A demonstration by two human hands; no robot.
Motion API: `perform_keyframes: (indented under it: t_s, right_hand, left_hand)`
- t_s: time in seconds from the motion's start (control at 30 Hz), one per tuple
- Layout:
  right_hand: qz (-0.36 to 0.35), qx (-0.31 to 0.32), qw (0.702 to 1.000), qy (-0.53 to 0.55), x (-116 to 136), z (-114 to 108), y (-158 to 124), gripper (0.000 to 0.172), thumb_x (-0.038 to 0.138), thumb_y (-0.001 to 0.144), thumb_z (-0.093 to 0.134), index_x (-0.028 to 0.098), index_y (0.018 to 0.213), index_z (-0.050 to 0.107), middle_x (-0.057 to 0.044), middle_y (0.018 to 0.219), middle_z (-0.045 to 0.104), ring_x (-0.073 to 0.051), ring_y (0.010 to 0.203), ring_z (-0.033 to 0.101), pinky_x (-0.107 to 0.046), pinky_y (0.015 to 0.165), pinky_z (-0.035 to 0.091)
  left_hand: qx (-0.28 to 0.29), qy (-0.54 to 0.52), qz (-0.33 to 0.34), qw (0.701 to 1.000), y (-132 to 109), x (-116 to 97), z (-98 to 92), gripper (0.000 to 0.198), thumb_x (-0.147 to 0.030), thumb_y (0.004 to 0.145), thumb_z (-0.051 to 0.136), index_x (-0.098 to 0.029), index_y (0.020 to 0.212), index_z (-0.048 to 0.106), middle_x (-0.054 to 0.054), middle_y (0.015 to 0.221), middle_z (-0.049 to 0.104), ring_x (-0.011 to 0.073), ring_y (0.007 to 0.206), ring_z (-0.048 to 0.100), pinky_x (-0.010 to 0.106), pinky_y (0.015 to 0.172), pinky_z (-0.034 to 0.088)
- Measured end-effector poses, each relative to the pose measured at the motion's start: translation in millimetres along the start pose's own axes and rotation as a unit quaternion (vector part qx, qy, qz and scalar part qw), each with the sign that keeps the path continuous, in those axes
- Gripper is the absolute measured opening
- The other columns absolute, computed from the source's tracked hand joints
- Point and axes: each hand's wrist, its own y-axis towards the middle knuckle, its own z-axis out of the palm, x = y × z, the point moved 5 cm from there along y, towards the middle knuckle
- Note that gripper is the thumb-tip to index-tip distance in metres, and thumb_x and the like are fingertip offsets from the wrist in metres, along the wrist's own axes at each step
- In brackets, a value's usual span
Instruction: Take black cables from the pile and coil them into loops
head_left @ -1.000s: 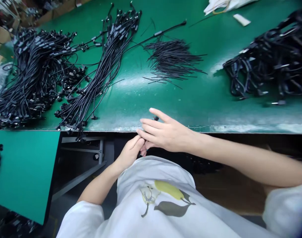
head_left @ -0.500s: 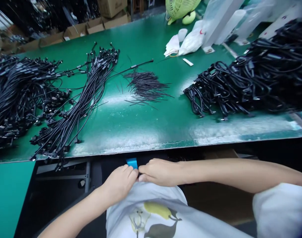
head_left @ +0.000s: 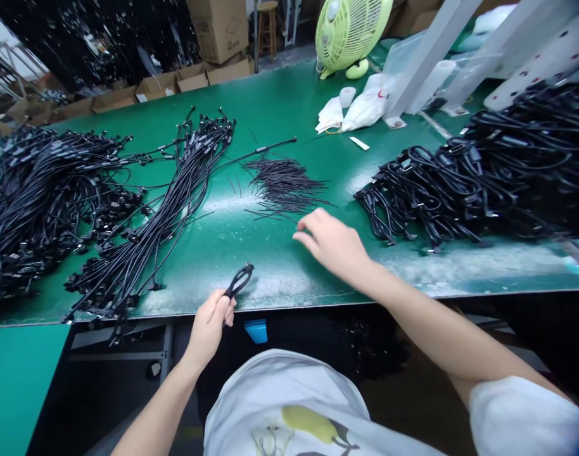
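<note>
Right grip (head_left: 334, 246), loosely curled, fingertips parted, nothing visible in it, is nearer the strands (head_left: 287, 185), lying crosswise just ahead-left, while left grip (head_left: 211, 320) clasps a looped cable (head_left: 231, 289).

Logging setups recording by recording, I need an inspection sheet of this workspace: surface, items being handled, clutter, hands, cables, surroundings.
Surface: green table, near edge scuffed.
Items handled: looped black cable; pile of thin black strips by the right hand.
Clutter: white bag, small white piece.
Hands: left hand grips the looped cable; right's fingers bent, contents unclear.
Cables: loose bundles left, coiled heap right.
Surroundings: green fan, cardboard boxes.
</note>
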Motion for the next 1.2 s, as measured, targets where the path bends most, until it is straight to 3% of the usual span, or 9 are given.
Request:
perform_keyframes:
  t_s: [0.2,0.33,0.47,0.53,0.6,0.73,0.87,1.03,1.2]
  right_hand:
    - [0.074,0.05,0.991,-0.102,-44.7,12.4,32.8,0.015,0.029,0.09,0.048,0.019,0.086,0.058,-0.009,0.094,0.064,-0.021,0.08,0.059,-0.029,0.06,0.033]
    - [0.069,0.034,0.996,0.054,-31.8,14.1,3.7,0.014,0.031,0.086,0.052,0.019,0.08,0.052,-0.005,0.077,0.064,-0.018,0.069,0.059,-0.028,0.06,0.035]
    - [0.074,0.132,0.884,0.443,11.9,38.5,-34.7,0.029,0.043,0.08,0.06,0.019,0.095,0.054,0.0,0.068,0.061,-0.014,0.057,0.058,-0.028,0.059,0.045]
    - [0.073,0.165,0.827,0.533,36.6,52.0,-47.2,0.034,0.043,0.078,0.063,0.017,0.101,0.058,0.0,0.072,0.062,-0.013,0.058,0.058,-0.027,0.059,0.047]
    - [0.06,0.177,0.823,0.537,54.6,61.9,-53.5,0.03,0.04,0.081,0.06,0.016,0.098,0.062,-0.001,0.073,0.062,-0.012,0.059,0.057,-0.026,0.059,0.047]
    - [-0.029,0.143,0.887,0.438,73.7,65.2,-57.6,0.019,0.031,0.088,0.054,0.016,0.095,0.064,-0.003,0.084,0.065,-0.01,0.059,0.057,-0.025,0.059,0.046]
    - [-0.241,-0.053,0.961,0.123,93.1,41.8,-64.3,0.018,0.017,0.093,0.048,0.016,0.083,0.063,-0.002,0.07,0.058,-0.011,0.06,0.052,-0.025,0.057,0.039]
    - [-0.508,-0.188,0.827,-0.153,121.7,22.1,-72.8,0.027,0.007,0.093,0.04,0.013,0.088,0.067,-0.008,0.087,0.065,-0.018,0.079,0.058,-0.033,0.073,0.043]
    - [-0.59,-0.198,0.755,-0.208,127.1,28.7,-70.5,0.048,-0.001,0.084,0.027,0.014,0.096,0.071,-0.013,0.105,0.067,-0.026,0.098,0.059,-0.043,0.091,0.045]
  left_hand:
    - [0.0,-0.285,-0.04,0.958,10.6,-14.8,23.2,0.032,-0.046,0.087,0.061,-0.015,0.08,0.053,-0.007,0.059,0.035,0.0063,0.05,0.036,0.021,0.052,0.036]
    - [0.018,-0.327,-0.043,0.944,9.2,-18.7,30.2,0.032,-0.045,0.087,0.062,-0.014,0.08,0.054,-0.007,0.059,0.036,0.0051,0.05,0.037,0.02,0.052,0.037]
    - [0.058,-0.379,-0.068,0.921,7.5,-15.6,39.6,0.035,-0.047,0.085,0.064,-0.014,0.081,0.054,-0.008,0.058,0.034,0.0043,0.049,0.036,0.019,0.05,0.036]
    - [0.068,-0.392,-0.07,0.915,7.2,-14.1,42.6,0.033,-0.046,0.085,0.065,-0.015,0.086,0.054,-0.008,0.059,0.036,0.0046,0.049,0.037,0.019,0.05,0.036]
    - [0.068,-0.39,-0.066,0.916,6.6,-12.0,42.8,0.032,-0.045,0.086,0.065,-0.016,0.097,0.054,-0.008,0.06,0.037,0.0055,0.05,0.038,0.019,0.051,0.037]
    - [0.055,-0.33,-0.028,0.942,3.4,-6.0,37.5,0.04,-0.045,0.09,0.058,-0.016,0.117,0.055,-0.008,0.06,0.038,0.0073,0.051,0.039,0.021,0.053,0.039]
    - [-0.025,-0.123,0.063,0.99,2.4,-5.5,25.7,0.043,-0.041,0.096,0.046,-0.016,0.128,0.058,-0.003,0.065,0.048,0.0096,0.055,0.043,0.025,0.06,0.042]
    - [-0.035,0.02,0.098,0.994,3.5,-13.4,17.2,0.045,-0.036,0.095,0.044,-0.019,0.133,0.058,-0.001,0.064,0.054,0.0127,0.056,0.047,0.028,0.065,0.045]
    - [0.074,-0.091,-0.008,0.993,5.0,-1.9,21.2,0.049,-0.038,0.096,0.039,-0.01,0.132,0.057,-0.006,0.052,0.041,0.0082,0.045,0.04,0.022,0.049,0.039]
